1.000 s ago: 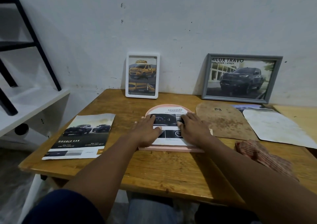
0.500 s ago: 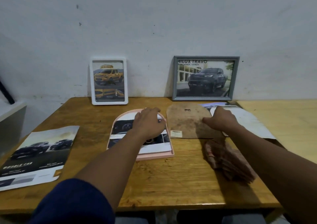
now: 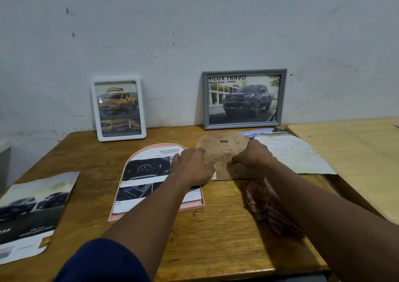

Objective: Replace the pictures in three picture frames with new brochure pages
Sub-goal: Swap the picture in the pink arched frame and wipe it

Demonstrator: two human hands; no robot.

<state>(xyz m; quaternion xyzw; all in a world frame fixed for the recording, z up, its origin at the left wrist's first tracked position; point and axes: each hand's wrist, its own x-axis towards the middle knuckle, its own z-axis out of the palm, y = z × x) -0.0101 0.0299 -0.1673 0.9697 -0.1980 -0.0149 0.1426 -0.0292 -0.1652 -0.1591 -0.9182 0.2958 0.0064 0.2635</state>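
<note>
Head view: the left hand [image 3: 192,166] lies palm down, fingers spread, on the brochure page [image 3: 146,173] set in the pink arched frame [image 3: 155,211], which lies flat on the wooden surface [image 3: 216,238]. It presses and grips nothing. The right hand [image 3: 253,155] rests on the brown arched backing board [image 3: 218,152], just right of the pink frame. Its fingers are curled down onto the board; whether they pinch the board or only press on it cannot be told.

Beyond the left hand, a white frame [image 3: 118,109] showing a yellow truck leans upright against the wall [image 3: 194,33]. Beyond the right hand, a grey frame [image 3: 244,98] showing a dark truck leans likewise.

Right of the right hand lies a creased white sheet [image 3: 298,154], partly covering a printed page at its far edge. Beneath the right forearm sits a crumpled reddish cloth [image 3: 265,204]. Well left of the left hand, a loose brochure page with dark trucks [image 3: 32,212] lies flat near the surface edge. Far right, a second, paler surface [image 3: 356,152] adjoins.
</note>
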